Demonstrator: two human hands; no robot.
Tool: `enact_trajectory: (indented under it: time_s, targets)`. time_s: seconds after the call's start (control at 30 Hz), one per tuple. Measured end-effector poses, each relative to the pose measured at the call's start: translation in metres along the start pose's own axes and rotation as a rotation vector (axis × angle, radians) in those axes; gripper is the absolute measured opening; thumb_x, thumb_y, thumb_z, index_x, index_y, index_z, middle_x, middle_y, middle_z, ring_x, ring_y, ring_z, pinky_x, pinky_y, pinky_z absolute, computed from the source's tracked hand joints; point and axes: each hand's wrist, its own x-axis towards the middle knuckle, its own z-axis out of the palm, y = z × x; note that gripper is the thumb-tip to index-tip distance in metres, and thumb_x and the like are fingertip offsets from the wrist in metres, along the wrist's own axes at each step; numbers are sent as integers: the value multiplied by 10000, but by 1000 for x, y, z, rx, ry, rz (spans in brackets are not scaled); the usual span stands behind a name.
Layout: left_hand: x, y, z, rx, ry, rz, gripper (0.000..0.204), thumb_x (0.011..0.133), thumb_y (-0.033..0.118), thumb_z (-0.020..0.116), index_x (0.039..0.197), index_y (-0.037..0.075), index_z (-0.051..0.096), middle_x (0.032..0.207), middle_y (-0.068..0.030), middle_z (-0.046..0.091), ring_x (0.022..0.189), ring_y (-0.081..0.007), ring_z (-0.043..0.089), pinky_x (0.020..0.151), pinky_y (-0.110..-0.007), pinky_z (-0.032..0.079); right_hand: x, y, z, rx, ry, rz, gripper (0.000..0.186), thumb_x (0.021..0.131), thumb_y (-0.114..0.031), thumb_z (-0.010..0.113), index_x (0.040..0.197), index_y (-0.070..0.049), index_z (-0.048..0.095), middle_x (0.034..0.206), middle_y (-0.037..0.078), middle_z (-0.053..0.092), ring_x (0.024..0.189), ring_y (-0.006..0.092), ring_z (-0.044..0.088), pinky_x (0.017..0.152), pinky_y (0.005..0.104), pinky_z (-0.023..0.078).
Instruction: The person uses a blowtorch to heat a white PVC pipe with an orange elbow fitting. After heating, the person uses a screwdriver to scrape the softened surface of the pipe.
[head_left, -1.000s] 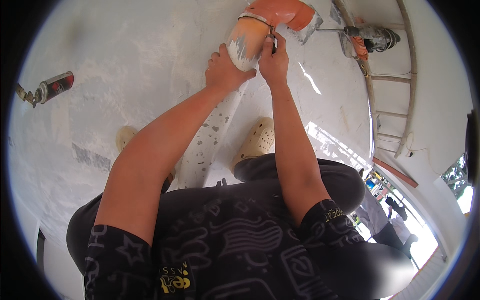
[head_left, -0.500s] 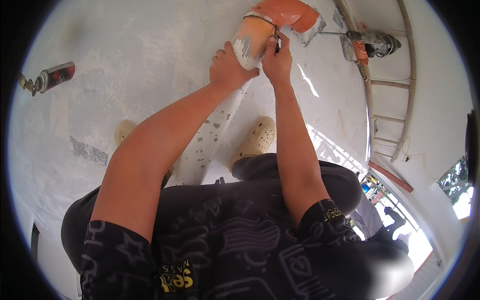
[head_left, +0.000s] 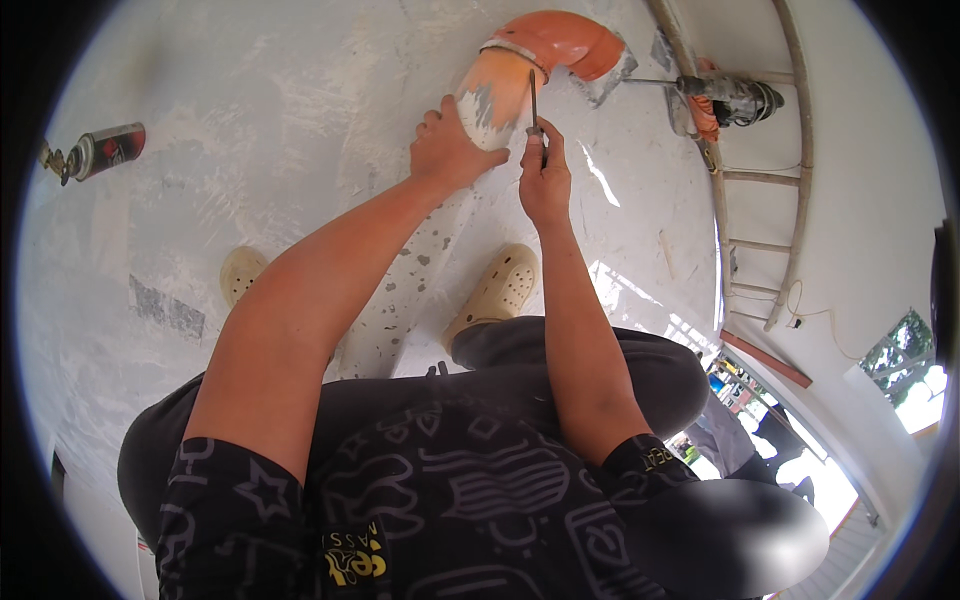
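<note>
An orange elbow pipe fitting (head_left: 560, 45) sits on the end of a paint-smeared pipe (head_left: 492, 100) that runs down between my feet. My left hand (head_left: 445, 150) grips the pipe just below the fitting. My right hand (head_left: 545, 180) is shut on a thin dark metal tool (head_left: 534, 100), whose tip stands upright against the joint between pipe and fitting. Both forearms reach up from the lower edge.
A spray can (head_left: 105, 150) lies on the white floor at left. A power drill (head_left: 725, 100) rests by a ladder (head_left: 760, 190) at upper right. My feet wear cream clogs (head_left: 495, 290). Dark patches mark the floor at left.
My right hand has slid slightly down and away from the fitting, so the thin tool now shows upright against the pipe. My left hand stays on the pipe.
</note>
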Motion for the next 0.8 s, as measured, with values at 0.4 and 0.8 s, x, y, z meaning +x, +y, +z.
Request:
enact_trajectory:
  time_s: [0.4, 0.8]
  targets:
    - [-2, 3, 0, 35, 7, -25, 1258, 683, 563, 960, 1622, 24, 318, 1430, -274, 561, 1342, -461, 591, 1042, -543, 562, 11, -12, -2, -91, 140, -86, 375, 1142, -342, 567, 1450, -138, 636, 750, 62, 666, 669, 172, 606, 687, 369, 512]
    - [-3, 4, 0, 13, -5, -23, 1220, 695, 518, 959, 1606, 15, 323, 1424, -250, 557, 1353, -426, 569, 1045, -523, 559, 48, -21, 4, -80, 148, -108, 367, 1130, -351, 580, 1407, -124, 659, 734, 73, 681, 662, 185, 636, 682, 372, 525]
